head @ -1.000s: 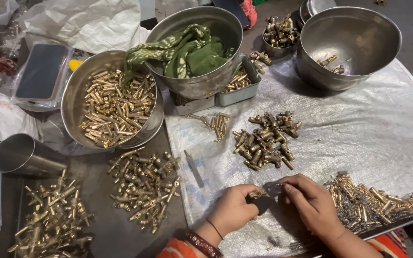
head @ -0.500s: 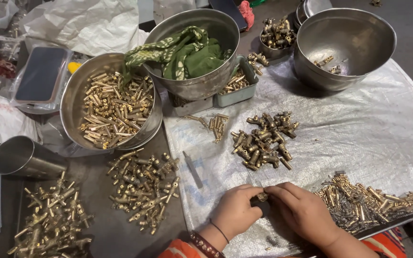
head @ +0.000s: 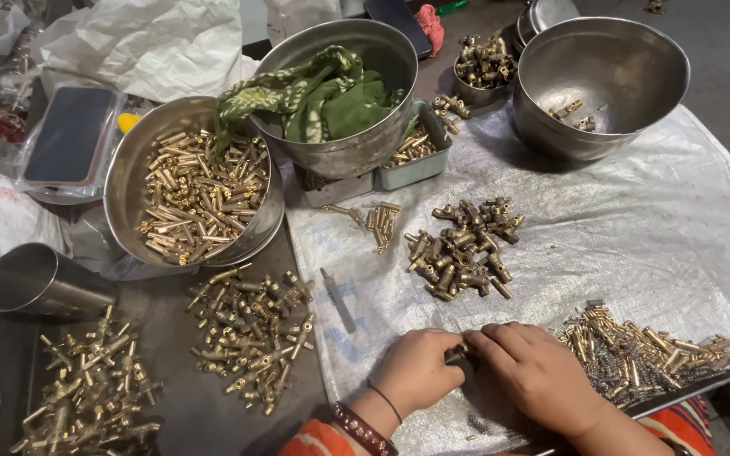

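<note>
Brass fitting sits at 6 o'clock on the surface, pinched between left hand and right hand, both grips closed on it; brass pile at 12 o'clock of hands.

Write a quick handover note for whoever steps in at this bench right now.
Left hand and right hand meet over the woven sheet, both pinching one small brass part. Loose brass fittings lie just beyond; pins and springs sit by the right hand. Done: sorted pieces fill the steel bowl on the left. Left: the loose piles on the sheet.
</note>
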